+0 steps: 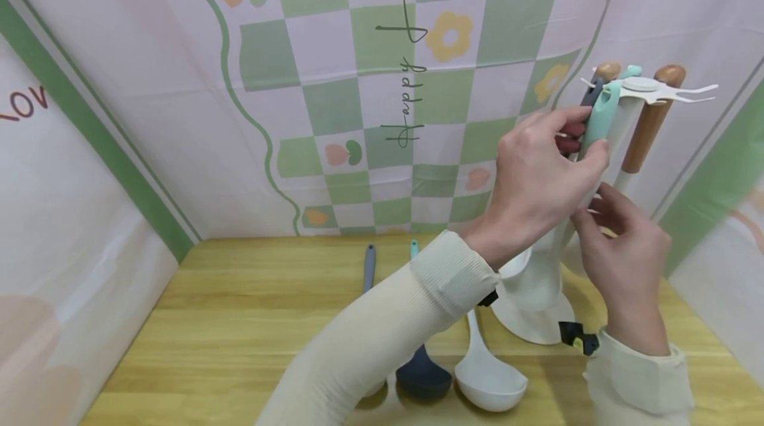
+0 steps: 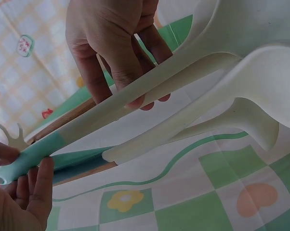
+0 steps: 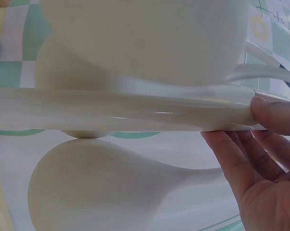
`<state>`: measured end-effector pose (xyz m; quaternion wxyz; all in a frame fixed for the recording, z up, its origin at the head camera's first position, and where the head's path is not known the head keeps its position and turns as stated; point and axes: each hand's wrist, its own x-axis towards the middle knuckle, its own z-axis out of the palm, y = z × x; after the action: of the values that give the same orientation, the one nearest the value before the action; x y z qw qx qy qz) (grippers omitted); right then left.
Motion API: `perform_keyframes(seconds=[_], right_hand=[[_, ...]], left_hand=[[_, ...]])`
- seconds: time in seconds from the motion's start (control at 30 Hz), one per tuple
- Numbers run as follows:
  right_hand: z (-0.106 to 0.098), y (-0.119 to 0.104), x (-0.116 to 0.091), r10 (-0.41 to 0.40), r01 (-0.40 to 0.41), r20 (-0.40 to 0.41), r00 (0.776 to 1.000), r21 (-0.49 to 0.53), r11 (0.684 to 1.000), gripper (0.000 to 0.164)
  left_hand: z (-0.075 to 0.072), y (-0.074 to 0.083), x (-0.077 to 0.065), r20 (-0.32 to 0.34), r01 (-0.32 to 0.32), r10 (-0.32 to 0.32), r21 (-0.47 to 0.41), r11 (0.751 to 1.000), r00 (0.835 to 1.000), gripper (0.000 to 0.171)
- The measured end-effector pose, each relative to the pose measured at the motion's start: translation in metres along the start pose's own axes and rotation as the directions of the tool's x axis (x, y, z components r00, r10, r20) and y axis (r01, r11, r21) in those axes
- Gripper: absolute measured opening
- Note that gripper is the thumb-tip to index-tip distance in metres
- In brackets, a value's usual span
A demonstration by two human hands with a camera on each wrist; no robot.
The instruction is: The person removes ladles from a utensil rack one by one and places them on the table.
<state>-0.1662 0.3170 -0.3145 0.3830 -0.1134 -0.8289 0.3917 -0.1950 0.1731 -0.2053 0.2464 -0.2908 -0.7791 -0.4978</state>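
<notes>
At the upper right, my left hand (image 1: 546, 170) pinches the teal handle (image 1: 601, 114) of a kitchen utensil between thumb and fingers. Its pale shaft (image 2: 97, 115) runs down to a broad white head (image 2: 260, 29). The handle's holed end lies beside the white hook top (image 1: 668, 91) of a utensil stand. Lower down, my right hand (image 1: 629, 247) grips the stand's white pole (image 3: 135, 110), thumb on one side and fingers on the other. A dark grey handle (image 1: 591, 95) shows just behind the teal one.
Wooden-handled utensils (image 1: 647, 131) hang around the stand, whose round base (image 1: 531, 323) stands on the wooden table (image 1: 239, 326). A dark ladle (image 1: 425, 373) and a white ladle (image 1: 491, 383) lie in front, partly behind my left sleeve. A patterned cloth (image 1: 334, 114) lines the back.
</notes>
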Motion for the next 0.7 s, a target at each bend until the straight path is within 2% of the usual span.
perform_keyframes(seconds=[0.27, 0.53, 0.7], right_hand=[[-0.0002, 0.0003, -0.0002, 0.017, -0.017, 0.003, 1.0, -0.001, 1.0, 0.041], [-0.0005, 0.0, -0.0001, 0.044, -0.044, 0.022, 0.999, -0.021, 0.999, 0.042], [-0.0001, 0.0009, 0.0006, 0.021, -0.021, 0.005, 1.0, -0.006, 1.0, 0.04]], left_hand=[[-0.0009, -0.0001, 0.0004, -0.003, -0.014, 0.014, 0.005, 1.0, 1.0, 0.029], [-0.0042, 0.0007, -0.0024, -0.028, -0.021, 0.02, -0.043, 0.999, 0.999, 0.027], [-0.0076, 0.002, -0.0076, 0.002, -0.024, 0.024, -0.069, 0.997, 1.0, 0.027]])
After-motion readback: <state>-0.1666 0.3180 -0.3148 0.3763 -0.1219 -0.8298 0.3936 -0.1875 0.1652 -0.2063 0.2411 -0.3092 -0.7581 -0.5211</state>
